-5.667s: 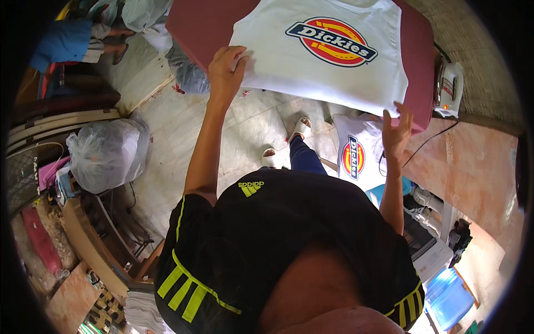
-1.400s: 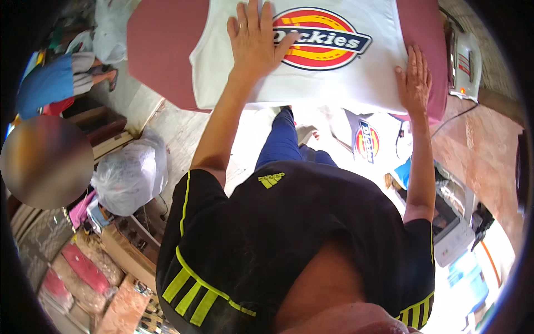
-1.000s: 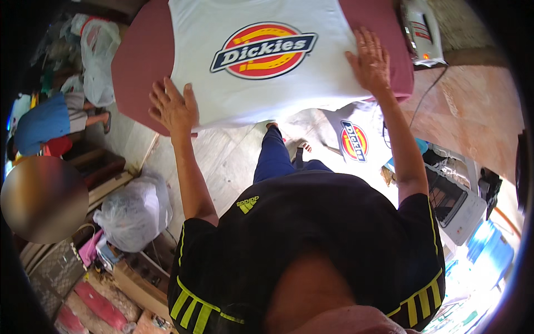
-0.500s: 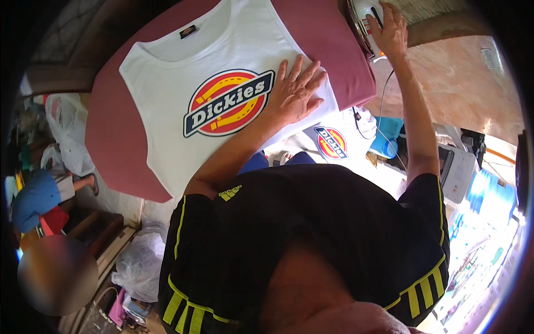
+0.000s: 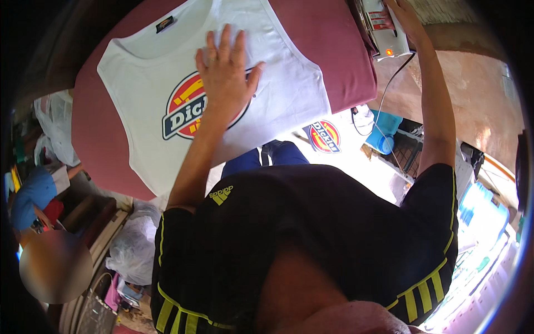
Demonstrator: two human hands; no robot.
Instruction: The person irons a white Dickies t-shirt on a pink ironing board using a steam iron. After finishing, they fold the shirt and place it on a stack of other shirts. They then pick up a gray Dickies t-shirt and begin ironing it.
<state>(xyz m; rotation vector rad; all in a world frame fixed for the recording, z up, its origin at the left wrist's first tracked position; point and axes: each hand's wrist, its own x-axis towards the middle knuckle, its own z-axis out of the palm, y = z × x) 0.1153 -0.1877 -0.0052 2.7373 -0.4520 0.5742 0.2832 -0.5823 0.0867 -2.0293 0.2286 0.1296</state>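
Observation:
A white sleeveless shirt (image 5: 289, 83) lies spread over a padded board covered in maroon cloth (image 5: 94, 133). On its chest is a round red, yellow and dark print (image 5: 181, 100), partly covered by my left hand (image 5: 227, 72). That hand lies flat on the shirt, fingers spread and pointing toward the neckline. At the upper right, beside the board's right end, stands a white iron (image 5: 392, 44) with a lit orange lamp and a cord. My right hand (image 5: 401, 12) is closed round its handle; the picture's top edge cuts off part of the hand.
The iron's dark cord (image 5: 384, 92) hangs down at the right. Below the board lies another white piece with a similar print (image 5: 324, 136), near a blue container (image 5: 385, 136). Plastic bags (image 5: 133, 250) lie at the left, where another person in blue (image 5: 33, 195) is partly seen.
My left hand has slid left and up across the shirt, from beside the print onto it. My right hand has moved up at the iron, and the view has shifted slightly.

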